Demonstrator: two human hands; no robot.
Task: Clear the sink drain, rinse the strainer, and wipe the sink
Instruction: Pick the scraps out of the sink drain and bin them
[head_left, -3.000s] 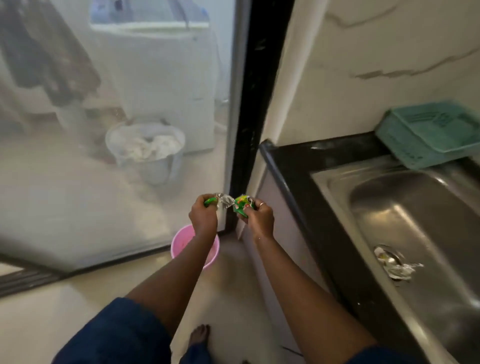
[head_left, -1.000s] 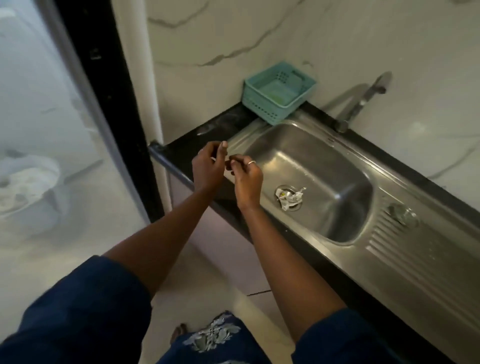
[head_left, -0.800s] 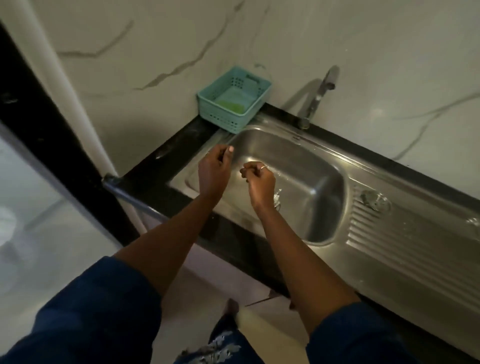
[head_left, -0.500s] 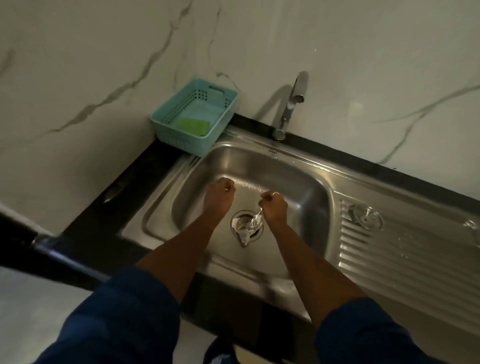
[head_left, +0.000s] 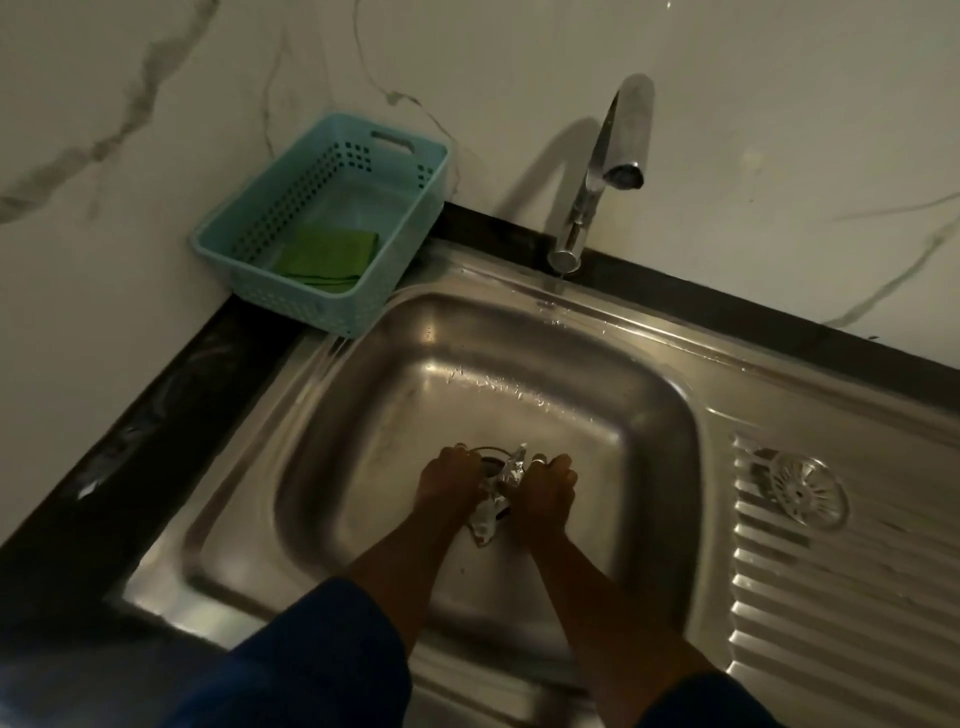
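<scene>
A steel sink (head_left: 395, 415) fills the middle of the view. Crumpled silver wrapper debris (head_left: 493, 512) lies over the drain (head_left: 491, 457) in the basin floor. My left hand (head_left: 449, 483) and my right hand (head_left: 545, 486) are down in the basin on either side of it, fingers curled, both gripping the wrapper. A round metal strainer (head_left: 802, 491) sits apart on the ribbed drainboard at the right. A folded green cloth (head_left: 327, 257) lies inside the teal basket (head_left: 415, 223).
A chrome faucet (head_left: 602, 171) stands behind the basin with no water running. The teal basket sits in the back left corner against the marble wall. A black counter edge (head_left: 130, 426) borders the sink on the left. Drops of water dot the basin's back rim.
I turned from the floor and the pink bin to the sink. Both hands, now without the green wrapper, dropped into the basin and closed on the silver debris at the drain.
</scene>
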